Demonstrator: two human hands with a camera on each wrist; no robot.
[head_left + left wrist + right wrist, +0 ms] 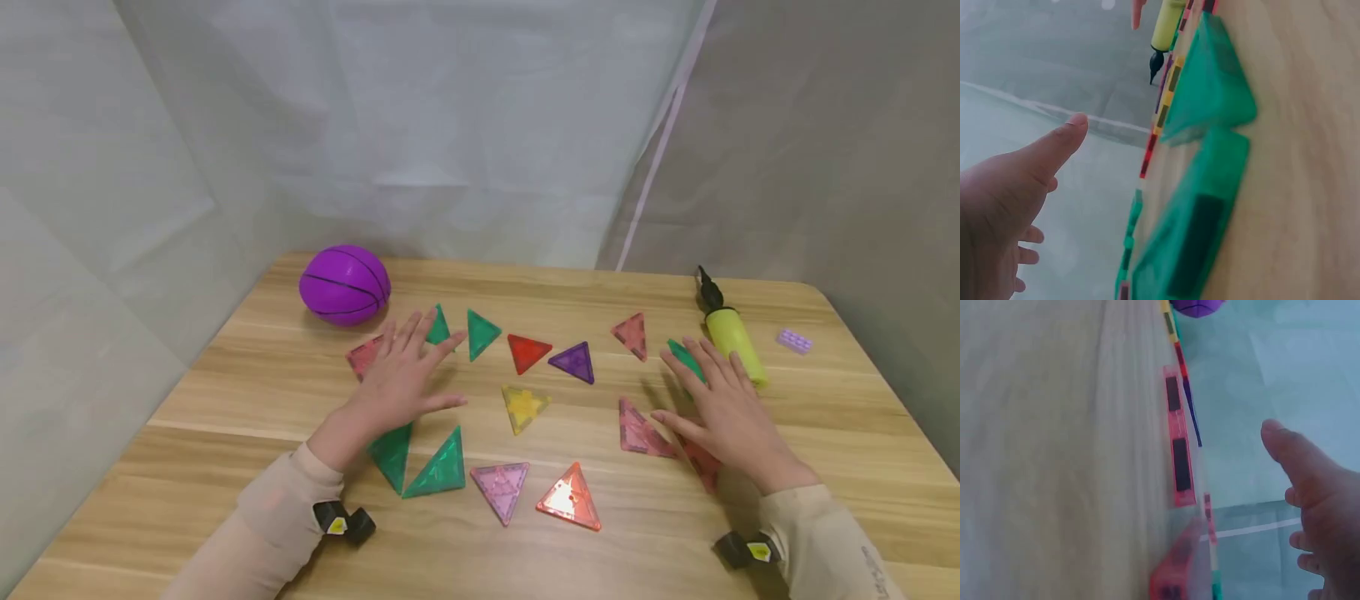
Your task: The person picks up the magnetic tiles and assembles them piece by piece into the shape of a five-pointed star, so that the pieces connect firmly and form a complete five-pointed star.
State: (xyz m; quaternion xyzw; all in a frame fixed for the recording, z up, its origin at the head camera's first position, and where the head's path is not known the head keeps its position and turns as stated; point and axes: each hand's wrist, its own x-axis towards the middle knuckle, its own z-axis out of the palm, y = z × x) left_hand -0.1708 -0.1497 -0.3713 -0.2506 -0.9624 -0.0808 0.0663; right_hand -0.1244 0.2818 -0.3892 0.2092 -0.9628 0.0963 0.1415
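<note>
Both hands are spread above the table and hold nothing. In the head view my left hand (401, 379) overlaps a pink triangular tile (362, 358) and a green tile (438, 329); two larger green triangles (437, 468) lie just below it. My right hand (731, 417) hovers by the pink tiles (642, 432), partly covering a green tile (684, 358). Between the hands lie a red triangle (528, 353), a purple one (573, 362), a yellow one (523, 407), a lilac one (501, 490) and an orange one (572, 498). Each wrist view shows the thumb raised off the wood.
A purple ball (345, 285) sits at the back left of the wooden table (300, 433). Toward the back right lies a yellow-green hand pump (735, 346) with a black end, beside a small lilac building brick (794, 341). Pale fabric (465, 133) hangs behind the table.
</note>
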